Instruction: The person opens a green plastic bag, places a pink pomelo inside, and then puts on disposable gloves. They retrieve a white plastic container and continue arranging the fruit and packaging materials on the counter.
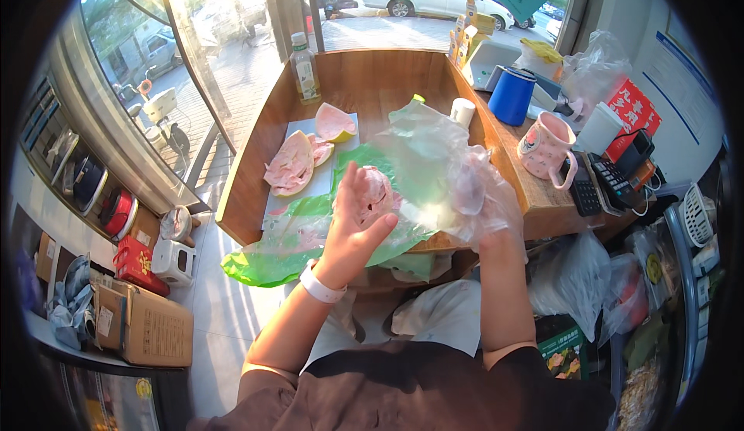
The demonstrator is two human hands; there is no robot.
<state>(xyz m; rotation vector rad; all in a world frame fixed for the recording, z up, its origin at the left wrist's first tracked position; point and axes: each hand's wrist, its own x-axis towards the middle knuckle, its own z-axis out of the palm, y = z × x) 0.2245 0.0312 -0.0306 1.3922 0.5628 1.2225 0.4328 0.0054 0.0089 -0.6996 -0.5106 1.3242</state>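
Note:
A peeled pomelo (376, 192) with pinkish pith lies on a green plastic bag (308, 216) spread over the wooden desk. My left hand (351, 227) is beside the fruit, fingers raised and apart, holding nothing. Around my right hand (500, 221) and in its grasp is a clear crumpled plastic bag (459, 181), which hides most of the fingers. Thick pieces of pomelo peel (290, 166) rest on white paper at the left, with another peel piece (336, 123) behind them.
A capped bottle (305, 70) stands in the desk's back left corner. Near the right wall is a small white cylinder (462, 111). The raised right counter (540, 198) holds a pink mug (546, 146), a blue container (512, 96) and a calculator (613, 181).

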